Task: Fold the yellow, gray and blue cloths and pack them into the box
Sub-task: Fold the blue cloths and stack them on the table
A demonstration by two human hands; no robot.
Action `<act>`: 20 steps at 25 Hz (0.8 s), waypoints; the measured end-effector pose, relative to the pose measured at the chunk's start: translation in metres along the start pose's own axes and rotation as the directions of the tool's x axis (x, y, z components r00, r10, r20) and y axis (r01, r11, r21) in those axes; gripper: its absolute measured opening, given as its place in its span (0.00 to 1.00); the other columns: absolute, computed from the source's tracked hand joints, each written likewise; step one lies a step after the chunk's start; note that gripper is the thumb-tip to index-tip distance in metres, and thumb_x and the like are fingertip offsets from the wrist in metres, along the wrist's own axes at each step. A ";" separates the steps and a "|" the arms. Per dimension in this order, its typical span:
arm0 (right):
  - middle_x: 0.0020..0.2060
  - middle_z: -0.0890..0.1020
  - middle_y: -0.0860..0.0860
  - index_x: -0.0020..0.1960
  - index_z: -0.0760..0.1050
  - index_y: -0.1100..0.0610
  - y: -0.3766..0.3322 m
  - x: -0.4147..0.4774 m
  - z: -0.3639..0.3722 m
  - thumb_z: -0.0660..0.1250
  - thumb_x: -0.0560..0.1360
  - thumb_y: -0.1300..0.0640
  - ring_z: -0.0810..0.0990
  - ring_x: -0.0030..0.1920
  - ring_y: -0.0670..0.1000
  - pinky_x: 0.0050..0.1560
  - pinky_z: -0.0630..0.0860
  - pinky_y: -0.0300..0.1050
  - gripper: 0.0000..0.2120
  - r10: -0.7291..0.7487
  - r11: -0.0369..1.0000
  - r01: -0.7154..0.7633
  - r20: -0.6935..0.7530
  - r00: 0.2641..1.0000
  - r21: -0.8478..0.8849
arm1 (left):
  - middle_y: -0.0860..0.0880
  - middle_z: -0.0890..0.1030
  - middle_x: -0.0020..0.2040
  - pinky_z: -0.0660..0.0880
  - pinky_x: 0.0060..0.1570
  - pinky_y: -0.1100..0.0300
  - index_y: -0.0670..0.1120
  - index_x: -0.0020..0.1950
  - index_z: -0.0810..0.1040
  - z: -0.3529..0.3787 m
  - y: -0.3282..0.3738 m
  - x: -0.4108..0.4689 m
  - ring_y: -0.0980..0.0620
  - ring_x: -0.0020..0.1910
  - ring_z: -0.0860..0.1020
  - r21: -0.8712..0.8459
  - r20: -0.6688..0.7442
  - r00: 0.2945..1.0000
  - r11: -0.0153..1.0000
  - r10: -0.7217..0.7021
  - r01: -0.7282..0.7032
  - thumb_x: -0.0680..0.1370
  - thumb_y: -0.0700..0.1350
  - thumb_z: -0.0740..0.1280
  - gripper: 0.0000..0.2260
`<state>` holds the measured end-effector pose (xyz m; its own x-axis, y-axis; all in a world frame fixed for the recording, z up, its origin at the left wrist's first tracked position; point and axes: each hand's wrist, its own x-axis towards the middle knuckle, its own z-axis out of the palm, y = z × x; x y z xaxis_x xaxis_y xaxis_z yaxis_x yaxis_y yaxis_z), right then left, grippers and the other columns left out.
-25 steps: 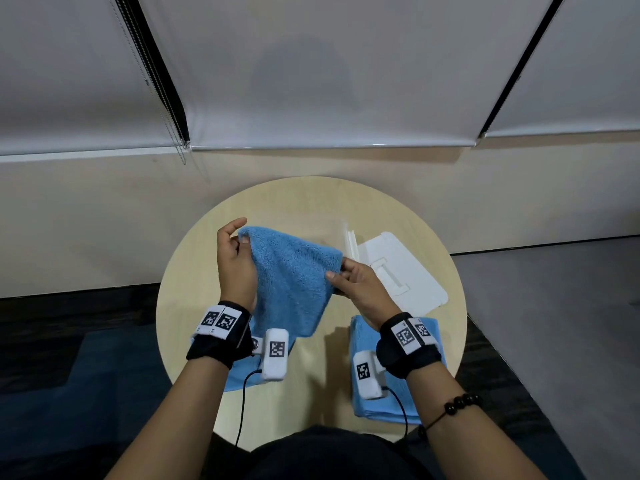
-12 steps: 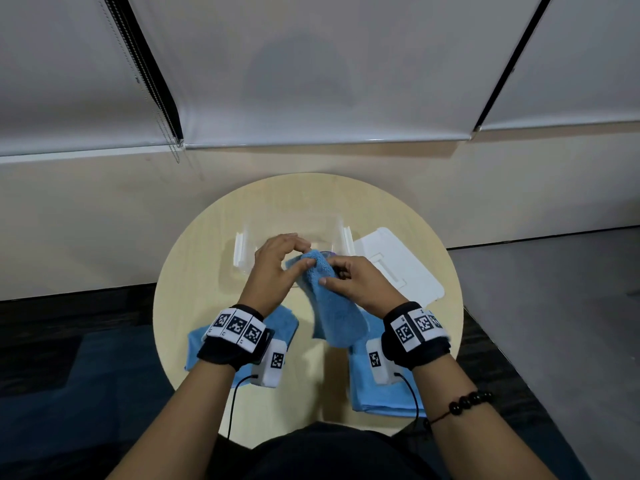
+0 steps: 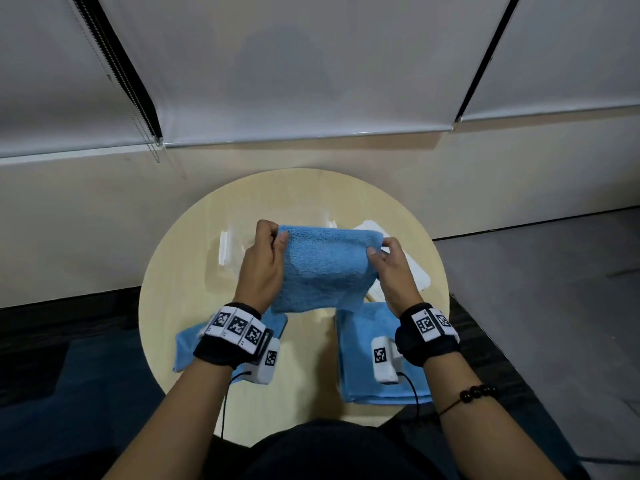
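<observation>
A folded blue cloth (image 3: pixel 323 268) hangs in the air above the middle of the round table. My left hand (image 3: pixel 263 263) pinches its top left corner and my right hand (image 3: pixel 393 268) pinches its top right corner, stretching the top edge flat. Behind the cloth stands a clear plastic box (image 3: pixel 230 249), mostly hidden. A second blue cloth (image 3: pixel 362 362) lies folded on the table at the near right. A third blue cloth (image 3: pixel 188 344) lies at the near left, partly under my left wrist. No yellow or gray cloth shows.
The box's white lid (image 3: pixel 417 275) lies flat to the right of the box. The round wooden table (image 3: pixel 173 289) stands against a pale wall with window blinds above. Dark floor surrounds the table.
Half a second ago both hands met at the cloth's top, bunching it narrow. They have since moved apart and spread the folded cloth wide above the box.
</observation>
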<state>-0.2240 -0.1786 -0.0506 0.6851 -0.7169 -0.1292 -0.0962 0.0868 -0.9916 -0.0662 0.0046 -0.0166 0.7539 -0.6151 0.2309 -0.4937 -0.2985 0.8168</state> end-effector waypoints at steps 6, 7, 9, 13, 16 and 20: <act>0.34 0.77 0.49 0.54 0.63 0.48 0.006 -0.019 -0.016 0.53 0.85 0.47 0.76 0.33 0.46 0.32 0.68 0.44 0.05 -0.198 0.881 0.063 -0.246 0.949 -0.468 | 0.52 0.68 0.32 0.62 0.28 0.63 0.47 0.52 0.62 0.064 0.009 -0.032 0.59 0.29 0.68 -0.122 -0.115 0.977 0.978 -0.182 0.168 0.86 0.54 0.51 0.11; 0.34 0.77 0.50 0.53 0.63 0.47 0.012 -0.023 -0.024 0.53 0.85 0.47 0.76 0.33 0.47 0.31 0.67 0.44 0.05 -0.169 0.868 0.024 -0.249 0.954 -0.495 | 0.52 0.69 0.33 0.63 0.29 0.62 0.46 0.53 0.62 0.074 0.006 -0.036 0.59 0.30 0.69 -0.116 -0.075 0.970 0.968 -0.232 0.223 0.86 0.54 0.51 0.12; 0.35 0.77 0.51 0.53 0.62 0.48 0.026 -0.032 -0.039 0.53 0.85 0.49 0.76 0.34 0.50 0.30 0.66 0.43 0.04 -0.092 0.843 -0.056 -0.245 0.965 -0.536 | 0.51 0.71 0.35 0.63 0.30 0.56 0.44 0.54 0.63 0.092 -0.002 -0.046 0.53 0.33 0.71 -0.082 0.019 0.942 0.938 -0.336 0.337 0.86 0.53 0.50 0.12; 0.36 0.77 0.52 0.53 0.62 0.51 0.055 -0.047 -0.071 0.54 0.85 0.51 0.75 0.34 0.51 0.31 0.66 0.44 0.05 0.081 0.771 -0.217 -0.246 0.966 -0.599 | 0.48 0.74 0.39 0.62 0.32 0.56 0.43 0.53 0.64 0.127 -0.013 -0.072 0.52 0.36 0.72 -0.025 0.142 0.871 0.878 -0.471 0.479 0.86 0.52 0.51 0.12; 0.39 0.77 0.53 0.53 0.64 0.53 0.069 -0.052 -0.093 0.55 0.85 0.50 0.76 0.37 0.53 0.33 0.66 0.44 0.07 0.190 0.748 -0.303 -0.247 0.950 -0.591 | 0.47 0.74 0.42 0.63 0.32 0.57 0.43 0.54 0.64 0.149 -0.016 -0.082 0.53 0.37 0.73 -0.011 0.189 0.834 0.848 -0.519 0.530 0.86 0.52 0.51 0.12; 0.52 0.79 0.56 0.60 0.67 0.58 0.075 -0.045 -0.107 0.55 0.84 0.42 0.78 0.50 0.58 0.43 0.69 0.48 0.19 0.382 0.690 -0.414 -0.187 0.905 -0.594 | 0.48 0.75 0.42 0.67 0.37 0.54 0.42 0.56 0.65 0.167 -0.020 -0.084 0.44 0.42 0.75 0.015 0.198 0.786 0.803 -0.586 0.595 0.85 0.53 0.52 0.14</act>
<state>-0.3393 -0.2133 -0.1179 0.4481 -0.7452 -0.4939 -0.7790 -0.0544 -0.6246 -0.1924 -0.0594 -0.1410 0.7960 -0.4526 -0.4019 0.0458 -0.6171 0.7856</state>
